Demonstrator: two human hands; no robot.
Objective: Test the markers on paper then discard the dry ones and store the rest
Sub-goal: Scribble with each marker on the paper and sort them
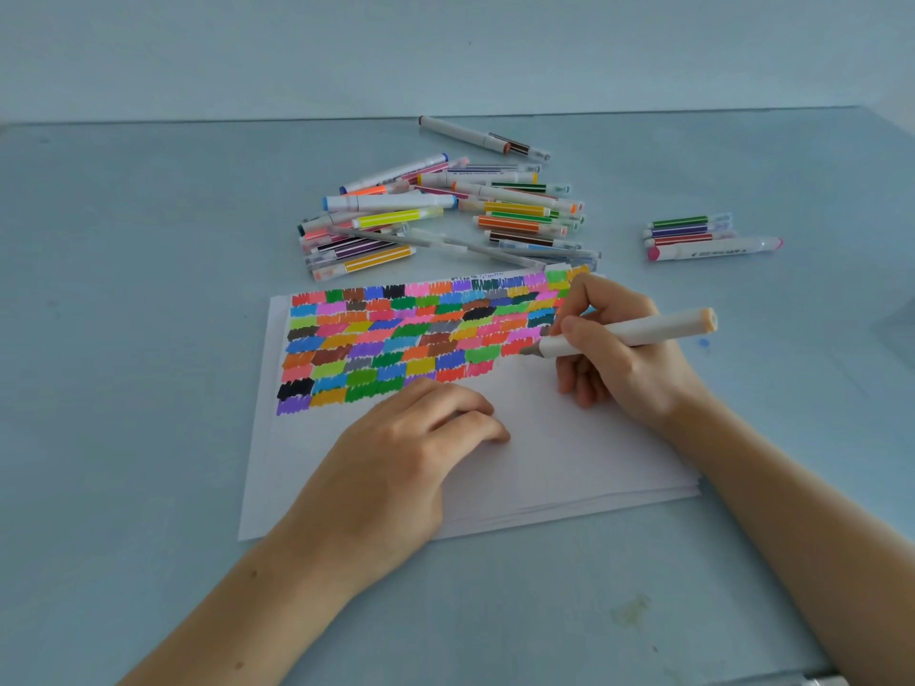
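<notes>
- Right hand (pixel 619 358): grip clamped on a white-barrelled marker with a pale orange end cap (pixel 629 333), thumb and fingers curled round the barrel near the tip.
- Marker lies tilted, grey-brown tip down-left, touching the top sheet at the right end of the swatch rows; orange cap points up-right.
- Left hand (pixel 396 462): palm down on the paper, fingers loosely curled, tips pressing the sheet just below the coloured patches; holds nothing.
- Stack of white paper sheets (pixel 569 453) lies on the pale blue table (pixel 124 289), edges slightly fanned at the lower right. Upper part filled with rows of scribbled colour swatches (pixel 396 339); lower part blank.
- Loose pile of mixed markers (pixel 445 210), thick white ones and thin striped ones, on the table just beyond the paper's far edge, capped as far as I can tell.
- Small separate group of four markers (pixel 703 237) to the right of the pile, well apart from it: three thin striped, one thick white with pink ends.
</notes>
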